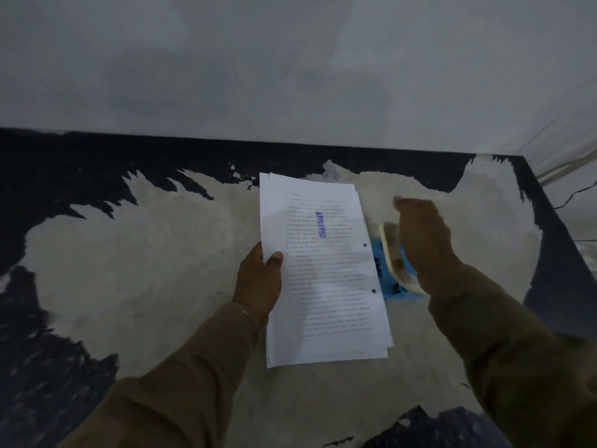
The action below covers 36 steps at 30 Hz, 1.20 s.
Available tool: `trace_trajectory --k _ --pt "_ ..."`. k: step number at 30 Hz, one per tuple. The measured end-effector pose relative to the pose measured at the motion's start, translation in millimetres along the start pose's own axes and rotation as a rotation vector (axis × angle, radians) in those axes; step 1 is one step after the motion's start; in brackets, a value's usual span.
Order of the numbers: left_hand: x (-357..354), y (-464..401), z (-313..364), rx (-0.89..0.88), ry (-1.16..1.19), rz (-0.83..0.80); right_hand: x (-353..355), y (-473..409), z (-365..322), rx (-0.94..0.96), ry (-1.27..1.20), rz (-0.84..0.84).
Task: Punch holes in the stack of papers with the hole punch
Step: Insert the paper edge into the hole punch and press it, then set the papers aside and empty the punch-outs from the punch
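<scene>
A stack of white printed papers (323,273) with a blue "APPROVED" stamp lies at the table's middle. Two punched holes show near its right edge. My left hand (258,282) grips the stack's left edge, thumb on top. The blue hole punch (392,279) with a pale lever sits just right of the stack, partly under the paper's edge. My right hand (423,240) hovers over the punch lever, blurred, fingers loosely extended; whether it touches the lever I cannot tell.
The worn table (145,270) has a pale scraped middle and dark peeling edges. A grey wall (290,76) rises right behind it. Cables (562,171) hang past the table's far right corner.
</scene>
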State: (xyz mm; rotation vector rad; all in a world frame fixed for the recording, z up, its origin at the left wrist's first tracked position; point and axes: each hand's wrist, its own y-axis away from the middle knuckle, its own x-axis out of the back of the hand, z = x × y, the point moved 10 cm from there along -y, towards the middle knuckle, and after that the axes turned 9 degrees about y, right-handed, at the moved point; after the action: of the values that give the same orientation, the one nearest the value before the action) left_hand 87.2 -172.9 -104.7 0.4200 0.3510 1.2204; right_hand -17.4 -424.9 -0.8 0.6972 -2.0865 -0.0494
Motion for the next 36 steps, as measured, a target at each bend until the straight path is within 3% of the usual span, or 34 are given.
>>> trace_trajectory --k 3,6,11,16,20,28,33,36 --pt "19.7 1.2 1.9 0.017 -0.021 0.031 50.1 59.1 -35.8 0.452 0.042 0.373" --pt "47.2 4.5 4.0 0.022 -0.012 0.046 29.6 127.1 -40.6 0.648 0.064 0.278" --pt "91.5 15.7 14.3 -0.023 0.003 -0.001 -55.8 147.1 -23.2 0.491 -0.08 -0.103" --pt "133.9 27.9 18.5 -0.012 0.047 -0.037 -113.6 123.8 -12.3 0.158 -0.082 -0.233" --pt "152.5 28.5 16.3 0.002 0.13 -0.003 -138.0 113.1 -16.3 0.042 -0.154 -0.363" --pt "160.2 25.8 11.7 0.13 0.387 0.04 -142.7 100.3 -43.5 0.164 -0.116 -0.514" --pt "190.6 16.1 23.3 0.149 0.466 0.098 -154.9 85.2 -86.7 0.344 0.09 -0.707" --pt "209.9 9.5 26.9 0.178 0.482 0.035 -168.8 78.3 -104.8 0.425 0.236 -0.775"
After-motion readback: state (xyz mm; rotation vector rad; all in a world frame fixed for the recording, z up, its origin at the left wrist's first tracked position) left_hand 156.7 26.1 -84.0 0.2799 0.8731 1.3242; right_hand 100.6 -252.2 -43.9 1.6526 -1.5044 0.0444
